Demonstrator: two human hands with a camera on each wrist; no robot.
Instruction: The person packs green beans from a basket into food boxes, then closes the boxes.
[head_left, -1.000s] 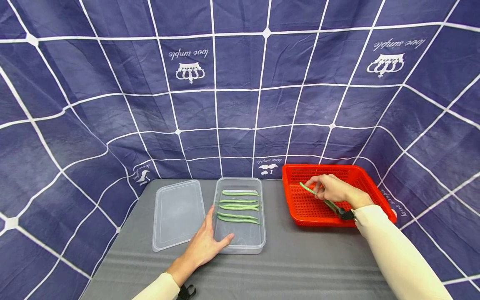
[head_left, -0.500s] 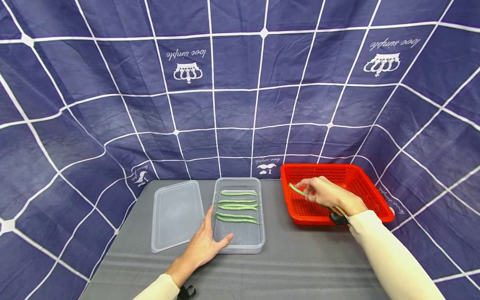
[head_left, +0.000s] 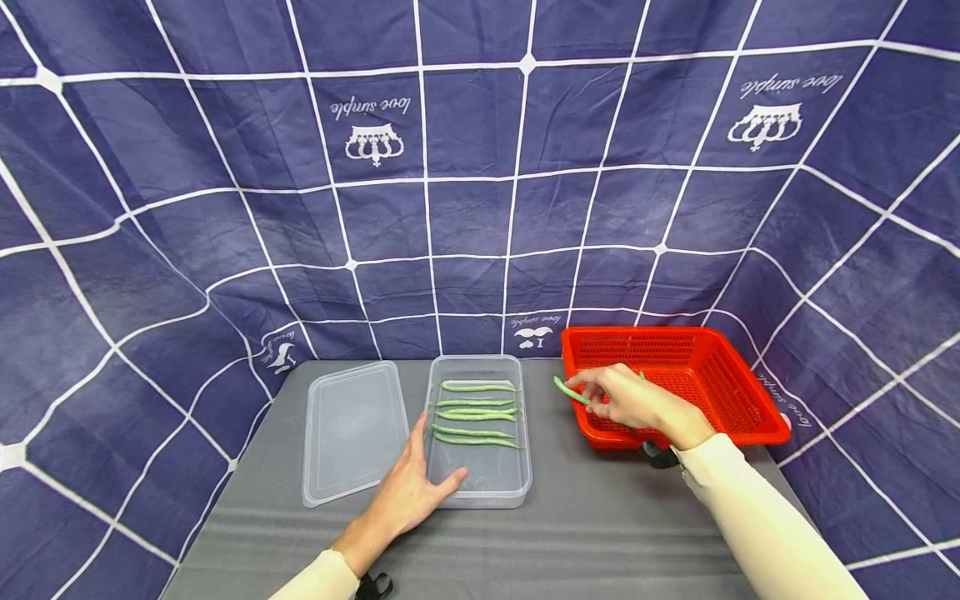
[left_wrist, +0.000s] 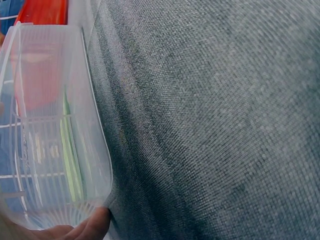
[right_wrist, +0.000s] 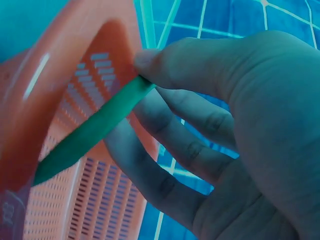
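Observation:
In the head view, my left hand (head_left: 408, 487) holds the near left corner of a clear plastic food container (head_left: 480, 487), fingers along its outer left side and thumb over the rim. Several green beans (head_left: 476, 414) lie crosswise inside it, roughly parallel. My right hand (head_left: 633, 400) pinches one green bean (head_left: 567, 390) between thumb and fingers, over the left rim of a red perforated basket (head_left: 712, 392). The right wrist view shows this bean (right_wrist: 95, 127) slanting from the fingertips towards the basket rim. Another bean's tip (head_left: 641, 375) shows behind the hand; the hand hides part of the basket.
Left of the container, a flat translucent lid (head_left: 352, 433) lies on the grey cloth-covered table (head_left: 600, 533). A blue curtain (head_left: 480, 217) with white lines stands behind and at both sides. A stretch of table separates container and basket.
My right hand has moved left with the pinched bean, from over the basket's middle to its left rim. My left hand and the container have stayed in place.

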